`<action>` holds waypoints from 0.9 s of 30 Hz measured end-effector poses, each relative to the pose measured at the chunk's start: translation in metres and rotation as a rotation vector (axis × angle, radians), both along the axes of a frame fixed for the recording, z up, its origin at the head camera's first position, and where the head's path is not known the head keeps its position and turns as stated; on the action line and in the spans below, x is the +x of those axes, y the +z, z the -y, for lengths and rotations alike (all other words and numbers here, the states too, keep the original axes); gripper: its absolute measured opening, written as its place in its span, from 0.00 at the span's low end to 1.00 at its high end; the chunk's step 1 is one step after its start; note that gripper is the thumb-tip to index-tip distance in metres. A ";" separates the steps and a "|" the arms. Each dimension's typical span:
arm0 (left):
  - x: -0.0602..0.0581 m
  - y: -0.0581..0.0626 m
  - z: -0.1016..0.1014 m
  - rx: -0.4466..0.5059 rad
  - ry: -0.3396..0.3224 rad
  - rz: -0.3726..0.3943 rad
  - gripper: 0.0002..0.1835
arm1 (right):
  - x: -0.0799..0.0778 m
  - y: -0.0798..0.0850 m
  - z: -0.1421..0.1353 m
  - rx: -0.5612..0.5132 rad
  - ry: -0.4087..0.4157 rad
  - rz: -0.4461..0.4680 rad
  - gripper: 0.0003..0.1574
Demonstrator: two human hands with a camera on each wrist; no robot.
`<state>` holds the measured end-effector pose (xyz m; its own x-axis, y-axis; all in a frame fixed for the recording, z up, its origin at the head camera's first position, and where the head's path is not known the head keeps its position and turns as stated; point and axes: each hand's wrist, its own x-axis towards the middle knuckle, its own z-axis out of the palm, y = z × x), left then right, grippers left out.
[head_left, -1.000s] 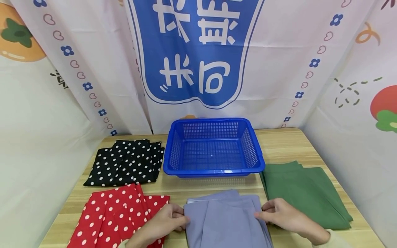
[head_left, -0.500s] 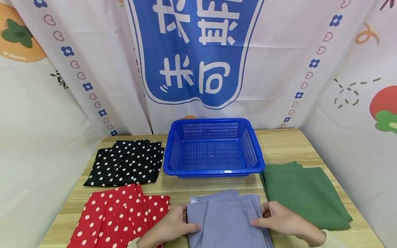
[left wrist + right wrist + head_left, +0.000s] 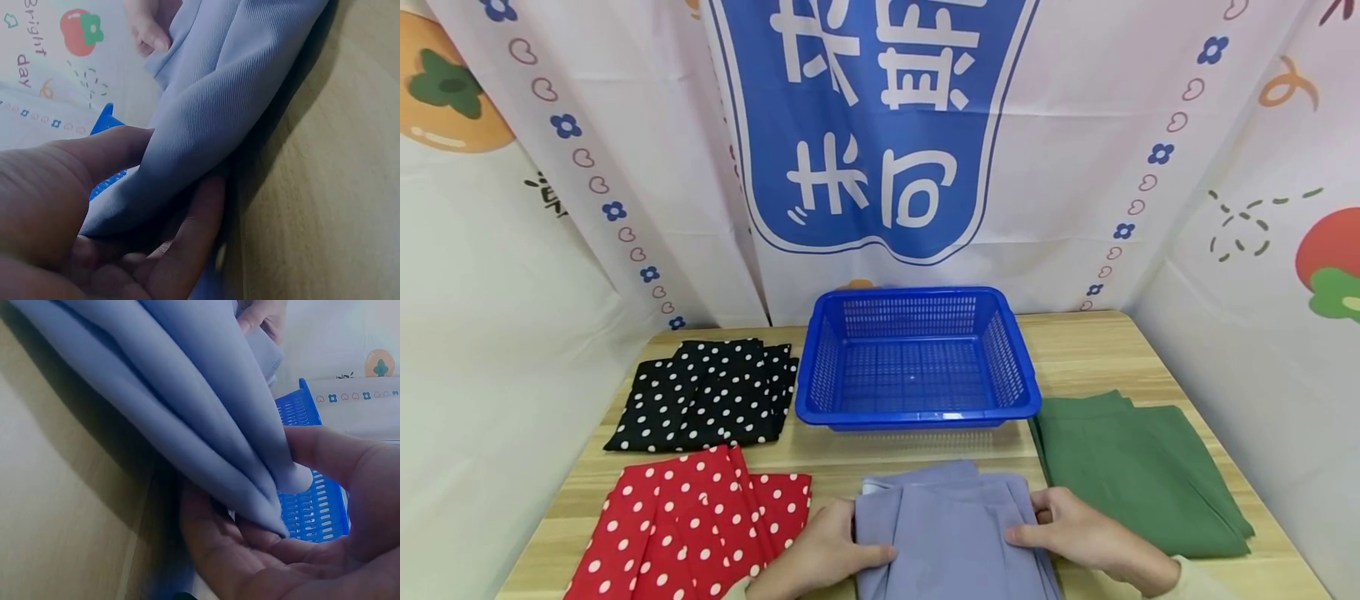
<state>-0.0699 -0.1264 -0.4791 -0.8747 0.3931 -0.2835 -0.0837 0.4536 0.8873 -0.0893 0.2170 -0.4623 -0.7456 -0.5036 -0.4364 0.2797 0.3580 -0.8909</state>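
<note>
A folded grey-blue cloth garment (image 3: 951, 533) lies at the front middle of the table, its lower part cut off by the head view's edge. My left hand (image 3: 827, 546) pinches its left side, thumb on top and fingers underneath. On the opposite side my right hand (image 3: 1086, 533) grips the edge the same way. In the left wrist view the fabric (image 3: 206, 106) passes between thumb and fingers, with wood below it. Several stacked folds (image 3: 181, 394) show in the right wrist view, held between the right thumb and curled fingers.
Behind the garment stands a blue plastic basket (image 3: 917, 415) with nothing in it. Folded red polka-dot cloth (image 3: 677, 525) and black polka-dot cloth (image 3: 707, 396) lie left on the wooden table (image 3: 1075, 346). Folded green cloth (image 3: 1142, 479) lies right. Printed curtains (image 3: 1060, 167) enclose the back and sides.
My left hand has shifted slightly right, its thumb moving further onto the grey-blue garment. The garment's left edge has moved a little right. My right hand has moved slightly left.
</note>
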 end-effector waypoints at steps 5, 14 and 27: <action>0.001 0.000 -0.003 0.018 0.012 0.044 0.23 | 0.001 -0.001 0.001 -0.024 -0.041 0.017 0.27; 0.001 0.001 -0.004 0.023 0.019 0.051 0.22 | 0.006 -0.008 0.001 -0.078 -0.099 0.111 0.24; 0.000 0.000 -0.006 0.030 0.011 0.043 0.24 | 0.009 -0.008 0.007 -0.089 -0.082 0.089 0.23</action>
<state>-0.0697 -0.1199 -0.4795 -0.8661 0.3929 -0.3091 -0.1267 0.4256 0.8960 -0.0806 0.2100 -0.4703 -0.7461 -0.4826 -0.4587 0.3837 0.2514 -0.8886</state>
